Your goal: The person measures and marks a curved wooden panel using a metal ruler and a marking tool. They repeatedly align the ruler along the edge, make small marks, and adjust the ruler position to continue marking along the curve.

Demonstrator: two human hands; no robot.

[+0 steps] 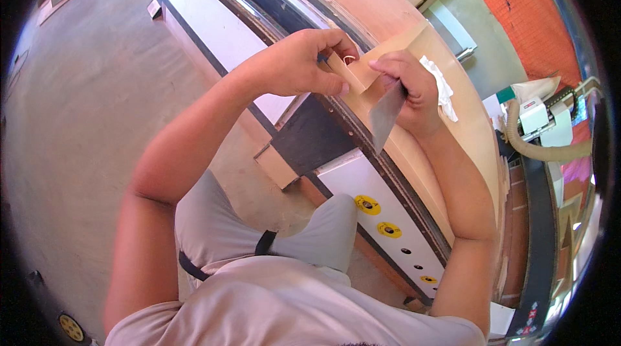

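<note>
The left hand (309,61) pinches a thin-walled, angular tan piece (352,79) between thumb and curled fingers, above the near edge of the worktop (472,131). Just right of it, the right hand (417,90) grips a flat, smooth grey plate (387,116) that narrows to a corner pointing toward the near side. Farther right, a crumpled, soft white cloth or tissue (439,87) lies on the smooth tan surface. Below the dark, straight worktop edge, a flat white panel (349,181) carries round yellow discs (367,205); to the left spreads a mottled grey floor (110,87).
</note>
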